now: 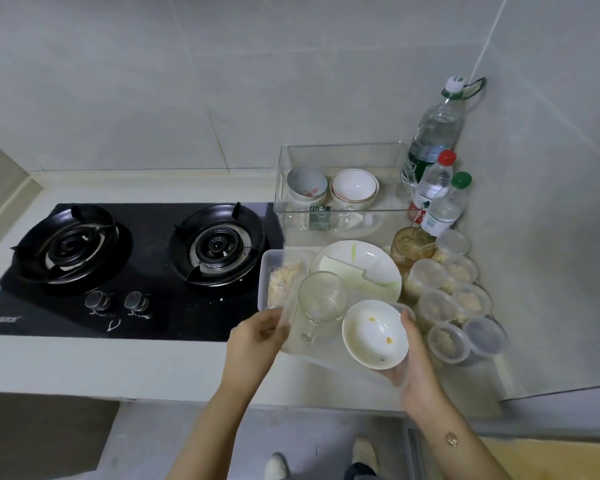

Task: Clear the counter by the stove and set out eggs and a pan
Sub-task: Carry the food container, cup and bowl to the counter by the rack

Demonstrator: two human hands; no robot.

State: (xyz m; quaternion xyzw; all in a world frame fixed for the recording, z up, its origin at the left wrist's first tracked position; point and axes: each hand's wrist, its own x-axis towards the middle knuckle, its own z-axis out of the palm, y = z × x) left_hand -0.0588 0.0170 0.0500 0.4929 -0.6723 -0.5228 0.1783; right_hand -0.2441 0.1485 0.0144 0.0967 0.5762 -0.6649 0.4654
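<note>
Both my hands hold a clear plastic tray (329, 358) tilted above the counter's front edge, right of the stove (132, 268). My left hand (257, 336) grips its left rim; my right hand (414, 368) grips its right side. In the tray stand a clear glass mug (321, 301) and a white bowl (374, 334) with a few food specks. Behind them lie a white plate (361, 268) holding pale slices, and a clear box (281, 275) of crumbly food. No eggs or pan are in view.
A clear bin (340, 188) with stacked bowls stands by the wall. Three water bottles (433, 181) fill the corner. Several lidded round tubs (454, 306) and a glass jar (411, 247) line the right side. The two-burner stove carries nothing.
</note>
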